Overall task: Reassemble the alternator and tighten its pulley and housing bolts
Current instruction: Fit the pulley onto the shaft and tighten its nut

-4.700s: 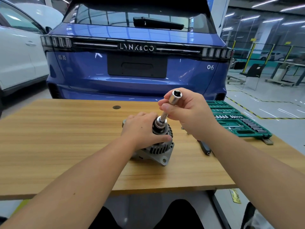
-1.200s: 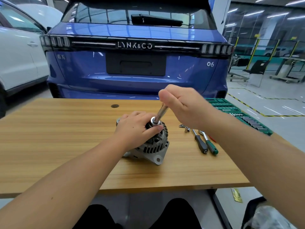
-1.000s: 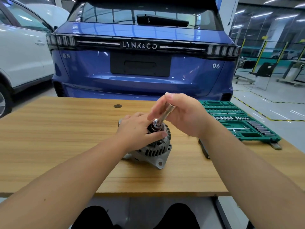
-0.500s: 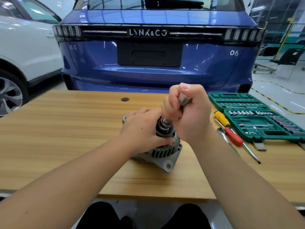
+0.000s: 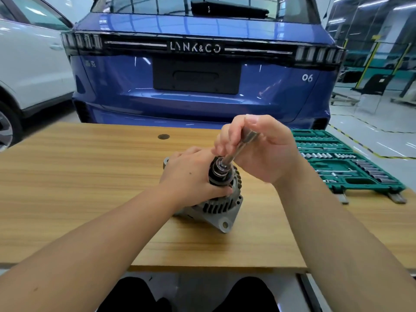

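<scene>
A grey finned alternator lies tilted on the wooden table, its black pulley pointing up toward me. My left hand grips the housing just behind the pulley, thumb along its near side. A long chrome socket sits on the pulley's centre nut, leaning up to the right. My right hand holds the socket's upper part, fingers curled round it from above. The socket's top end is hidden in that hand.
An open green socket set case lies on the table at the right, near its edge. A blue car stands just behind the table, a white car at the left. A small round grommet sits in the tabletop.
My right hand has loosened from a tight fist low on the socket to a higher, looser hold, showing more of the chrome shaft. The screwdrivers seen half a second ago are now behind my right arm.
</scene>
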`<state>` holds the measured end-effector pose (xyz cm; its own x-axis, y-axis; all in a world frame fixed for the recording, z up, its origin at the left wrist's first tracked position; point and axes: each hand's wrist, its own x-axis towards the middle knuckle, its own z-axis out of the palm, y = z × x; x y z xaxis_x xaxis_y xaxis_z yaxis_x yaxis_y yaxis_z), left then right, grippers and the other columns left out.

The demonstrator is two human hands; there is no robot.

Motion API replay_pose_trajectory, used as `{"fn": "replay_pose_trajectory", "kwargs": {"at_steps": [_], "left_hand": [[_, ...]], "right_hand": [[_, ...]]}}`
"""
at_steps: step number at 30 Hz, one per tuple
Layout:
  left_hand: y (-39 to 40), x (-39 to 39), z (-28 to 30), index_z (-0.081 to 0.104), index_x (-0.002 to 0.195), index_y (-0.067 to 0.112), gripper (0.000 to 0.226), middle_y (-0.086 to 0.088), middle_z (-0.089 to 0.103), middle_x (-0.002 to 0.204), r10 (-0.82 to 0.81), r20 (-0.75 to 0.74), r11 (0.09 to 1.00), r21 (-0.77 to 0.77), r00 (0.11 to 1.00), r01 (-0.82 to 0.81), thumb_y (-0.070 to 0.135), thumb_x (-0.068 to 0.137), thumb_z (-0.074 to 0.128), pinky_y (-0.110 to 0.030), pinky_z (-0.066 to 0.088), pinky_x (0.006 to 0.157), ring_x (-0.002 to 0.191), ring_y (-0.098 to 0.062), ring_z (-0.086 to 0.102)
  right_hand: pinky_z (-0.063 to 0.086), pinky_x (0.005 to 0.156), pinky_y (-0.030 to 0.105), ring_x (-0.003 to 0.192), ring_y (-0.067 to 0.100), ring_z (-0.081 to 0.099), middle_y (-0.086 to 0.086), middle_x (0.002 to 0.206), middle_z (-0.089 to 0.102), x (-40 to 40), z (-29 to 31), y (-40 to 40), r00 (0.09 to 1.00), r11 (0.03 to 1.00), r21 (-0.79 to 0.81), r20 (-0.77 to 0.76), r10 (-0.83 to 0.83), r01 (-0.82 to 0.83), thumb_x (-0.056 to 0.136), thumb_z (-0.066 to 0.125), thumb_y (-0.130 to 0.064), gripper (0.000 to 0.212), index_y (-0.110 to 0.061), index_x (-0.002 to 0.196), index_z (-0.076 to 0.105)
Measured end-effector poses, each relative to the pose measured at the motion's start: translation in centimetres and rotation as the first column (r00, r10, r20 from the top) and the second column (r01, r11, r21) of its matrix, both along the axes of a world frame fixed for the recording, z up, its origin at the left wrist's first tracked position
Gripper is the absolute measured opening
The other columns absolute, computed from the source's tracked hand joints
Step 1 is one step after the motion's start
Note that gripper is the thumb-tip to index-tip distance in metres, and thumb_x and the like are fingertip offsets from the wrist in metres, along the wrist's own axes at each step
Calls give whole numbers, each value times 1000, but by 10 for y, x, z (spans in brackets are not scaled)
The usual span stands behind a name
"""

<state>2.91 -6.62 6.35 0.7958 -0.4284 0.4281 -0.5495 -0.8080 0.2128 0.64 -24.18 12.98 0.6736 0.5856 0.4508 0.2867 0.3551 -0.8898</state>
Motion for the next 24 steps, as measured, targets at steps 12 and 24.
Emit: {"fn": "replay_pose_trajectory", "kwargs": {"at_steps": [12, 24], "left_hand": [[0, 2, -4, 47, 103, 46, 58, 33, 41, 85, 16, 15, 1000, 7, 1000, -17, 87, 61, 47, -35, 28, 85, 113, -7, 48], [-2, -8, -1, 43, 104, 46, 50, 28, 40, 96, -30, 41, 999, -32, 999, 31, 79, 68, 38, -36, 28, 89, 119, -15, 52]], "right_hand": [[24, 50, 27, 44, 13, 25, 2, 44, 29, 16, 3, 11, 992, 992, -34, -26, 123, -124, 74, 49, -35, 34, -15, 49, 38], [27, 45, 25, 44, 14, 27, -4, 43, 32, -22, -12, 55, 778, 719, 302, -175, -604, 626, 78, 47, -38, 38, -22, 44, 41]]}}
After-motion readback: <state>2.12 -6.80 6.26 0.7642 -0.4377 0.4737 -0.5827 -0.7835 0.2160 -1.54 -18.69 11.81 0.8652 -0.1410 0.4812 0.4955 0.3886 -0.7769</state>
